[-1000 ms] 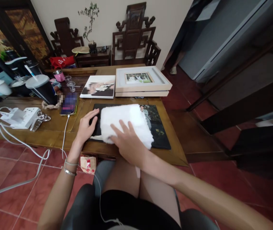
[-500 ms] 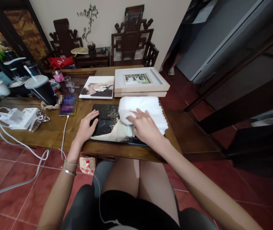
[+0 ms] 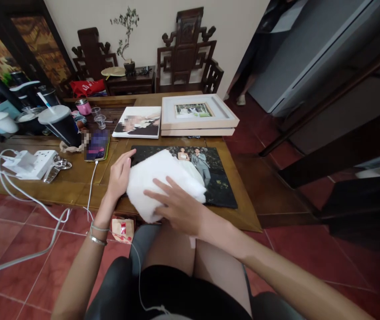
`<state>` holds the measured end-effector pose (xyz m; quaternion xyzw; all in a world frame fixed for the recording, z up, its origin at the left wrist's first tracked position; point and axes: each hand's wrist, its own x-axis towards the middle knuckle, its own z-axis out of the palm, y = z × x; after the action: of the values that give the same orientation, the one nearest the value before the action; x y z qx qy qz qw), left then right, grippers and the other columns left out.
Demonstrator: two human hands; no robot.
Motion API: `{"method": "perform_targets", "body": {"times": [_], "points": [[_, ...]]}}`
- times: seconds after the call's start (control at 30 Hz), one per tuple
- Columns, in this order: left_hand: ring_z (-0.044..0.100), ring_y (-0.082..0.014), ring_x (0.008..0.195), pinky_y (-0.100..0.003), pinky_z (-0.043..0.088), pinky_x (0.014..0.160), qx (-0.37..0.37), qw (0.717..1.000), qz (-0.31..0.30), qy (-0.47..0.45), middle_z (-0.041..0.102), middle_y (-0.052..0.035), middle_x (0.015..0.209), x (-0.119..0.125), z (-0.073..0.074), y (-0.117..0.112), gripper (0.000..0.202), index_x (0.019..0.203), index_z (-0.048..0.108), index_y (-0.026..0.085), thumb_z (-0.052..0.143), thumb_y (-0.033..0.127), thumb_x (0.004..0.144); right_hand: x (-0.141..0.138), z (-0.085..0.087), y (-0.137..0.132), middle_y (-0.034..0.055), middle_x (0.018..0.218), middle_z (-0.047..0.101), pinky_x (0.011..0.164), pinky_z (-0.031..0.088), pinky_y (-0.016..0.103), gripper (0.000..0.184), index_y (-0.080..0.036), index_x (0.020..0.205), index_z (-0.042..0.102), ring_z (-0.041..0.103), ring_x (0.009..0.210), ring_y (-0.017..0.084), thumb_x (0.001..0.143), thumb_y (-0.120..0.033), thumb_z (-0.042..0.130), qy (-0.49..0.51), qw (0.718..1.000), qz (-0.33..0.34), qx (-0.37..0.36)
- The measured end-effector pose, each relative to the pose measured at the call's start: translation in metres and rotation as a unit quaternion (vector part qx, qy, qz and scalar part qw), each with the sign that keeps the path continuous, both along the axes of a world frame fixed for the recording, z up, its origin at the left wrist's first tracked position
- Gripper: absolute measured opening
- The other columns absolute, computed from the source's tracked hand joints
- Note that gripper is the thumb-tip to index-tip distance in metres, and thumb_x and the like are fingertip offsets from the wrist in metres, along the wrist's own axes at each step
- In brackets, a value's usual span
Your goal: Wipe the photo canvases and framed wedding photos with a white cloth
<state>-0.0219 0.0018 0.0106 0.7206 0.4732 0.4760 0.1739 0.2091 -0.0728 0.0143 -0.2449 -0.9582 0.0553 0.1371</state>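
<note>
A dark photo panel (image 3: 221, 178) lies flat near the front edge of the wooden table, printed with a couple in a white dress and a grey suit. Over its left and middle part spreads a white fluffy towel (image 3: 146, 178). My right hand (image 3: 176, 202) holds the towel from above, fingers splayed and pressing into it near the front edge; the thumb side is partly hidden. My left hand (image 3: 120, 173) is open, its fingers stretched along the panel's left edge, beside the towel.
Behind the panel are stacked pale frames (image 3: 199, 126) and a small photo canvas (image 3: 138, 122). To the left sit a charging phone (image 3: 96, 144), a dark cup with straw (image 3: 60, 124) and a white power strip (image 3: 37, 164) with trailing cables. A person's legs (image 3: 239, 84) show beyond the table.
My right hand has carried the towel leftward and toward me, uncovering the panel's right side and the couple. My left hand stays at the panel's left edge.
</note>
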Motion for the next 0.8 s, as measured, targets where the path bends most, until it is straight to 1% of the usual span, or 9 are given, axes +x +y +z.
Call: {"method": "perform_targets", "body": {"times": [0.07, 0.13, 0.2, 0.3, 0.37, 0.5, 0.6, 0.7, 0.8], "points": [[0.058, -0.0233, 0.126, -0.04, 0.041, 0.111, -0.008, 1.0, -0.01, 0.022, 0.065, -0.0114, 0.132, 0.0, 0.0, 0.0, 0.04, 0.124, 0.066, 0.016, 0.045, 0.04, 0.099, 0.025, 0.002, -0.01, 0.0076, 0.151, 0.047, 0.118, 0.019, 0.064, 0.043, -0.02, 0.102, 0.071, 0.021, 0.149, 0.032, 0.073, 0.002, 0.049, 0.01, 1.0, -0.018, -0.023], [0.058, -0.0242, 0.126, -0.041, 0.041, 0.112, -0.015, 0.998, -0.021, 0.051, 0.065, -0.0109, 0.132, 0.0, -0.001, 0.001, 0.037, 0.123, 0.066, 0.017, 0.052, 0.038, 0.096, 0.046, 0.006, -0.015, 0.0092, 0.149, 0.05, 0.118, 0.02, 0.063, 0.047, -0.019, 0.098, 0.071, 0.025, 0.148, 0.03, 0.068, 0.006, 0.045, 0.01, 0.997, -0.063, -0.041], [0.059, -0.0247, 0.125, -0.042, 0.041, 0.112, -0.015, 0.997, -0.026, 0.067, 0.065, -0.0103, 0.132, 0.0, -0.003, 0.002, 0.036, 0.122, 0.067, 0.019, 0.057, 0.036, 0.093, 0.063, 0.012, -0.012, 0.0101, 0.146, 0.053, 0.118, 0.023, 0.061, 0.05, -0.019, 0.093, 0.071, 0.031, 0.145, 0.03, 0.064, 0.009, 0.041, 0.015, 0.992, -0.118, -0.048], [0.06, -0.0249, 0.124, -0.042, 0.044, 0.11, -0.008, 0.997, -0.027, 0.065, 0.065, -0.0093, 0.132, 0.0, -0.003, 0.003, 0.034, 0.121, 0.068, 0.02, 0.059, 0.034, 0.091, 0.077, 0.015, -0.001, 0.014, 0.135, 0.062, 0.115, 0.033, 0.057, 0.051, -0.016, 0.094, 0.071, 0.04, 0.14, 0.03, 0.065, 0.009, 0.038, 0.03, 0.982, -0.181, -0.037], [0.061, -0.0254, 0.123, -0.042, 0.044, 0.109, -0.002, 0.997, -0.025, 0.07, 0.065, -0.0098, 0.132, 0.0, -0.003, 0.003, 0.034, 0.12, 0.069, 0.02, 0.061, 0.033, 0.09, 0.079, 0.015, 0.005, 0.0167, 0.126, 0.067, 0.112, 0.038, 0.055, 0.051, -0.014, 0.099, 0.07, 0.042, 0.138, 0.031, 0.066, 0.009, 0.037, 0.03, 0.98, -0.196, -0.029], [0.062, -0.0261, 0.121, -0.043, 0.045, 0.108, 0.009, 0.997, -0.025, 0.078, 0.066, -0.0108, 0.131, 0.0, -0.001, 0.001, 0.033, 0.119, 0.07, 0.019, 0.063, 0.031, 0.089, 0.072, 0.017, 0.008, 0.0188, 0.122, 0.068, 0.109, 0.04, 0.059, 0.053, -0.012, 0.104, 0.07, 0.045, 0.136, 0.036, 0.066, 0.007, 0.038, 0.019, 0.977, -0.211, -0.025], [0.063, -0.0255, 0.12, -0.043, 0.046, 0.107, 0.013, 0.996, -0.025, 0.081, 0.067, -0.01, 0.13, 0.001, -0.002, 0.001, 0.033, 0.118, 0.07, 0.019, 0.063, 0.03, 0.088, 0.058, 0.027, 0.009, 0.0176, 0.119, 0.069, 0.106, 0.042, 0.062, 0.054, -0.013, 0.107, 0.07, 0.048, 0.133, 0.036, 0.068, 0.007, 0.038, 0.009, 0.976, -0.216, -0.033], [0.064, -0.025, 0.119, -0.042, 0.046, 0.107, 0.014, 0.996, -0.016, 0.082, 0.068, -0.0101, 0.128, 0.001, -0.003, 0.002, 0.032, 0.117, 0.07, 0.018, 0.062, 0.031, 0.089, 0.034, 0.039, 0.011, 0.0146, 0.126, 0.066, 0.106, 0.042, 0.062, 0.058, -0.018, 0.113, 0.069, 0.047, 0.134, 0.035, 0.071, 0.006, 0.04, 0.015, 0.978, -0.201, -0.045], [0.063, -0.0242, 0.12, -0.041, 0.045, 0.108, 0.001, 0.997, -0.006, 0.075, 0.068, -0.0105, 0.128, 0.001, -0.004, 0.002, 0.033, 0.118, 0.07, 0.018, 0.055, 0.033, 0.093, 0.002, 0.04, 0.009, 0.0119, 0.136, 0.061, 0.108, 0.036, 0.064, 0.055, -0.022, 0.112, 0.071, 0.045, 0.135, 0.036, 0.073, 0.005, 0.043, -0.005, 0.982, -0.185, -0.048]]}}
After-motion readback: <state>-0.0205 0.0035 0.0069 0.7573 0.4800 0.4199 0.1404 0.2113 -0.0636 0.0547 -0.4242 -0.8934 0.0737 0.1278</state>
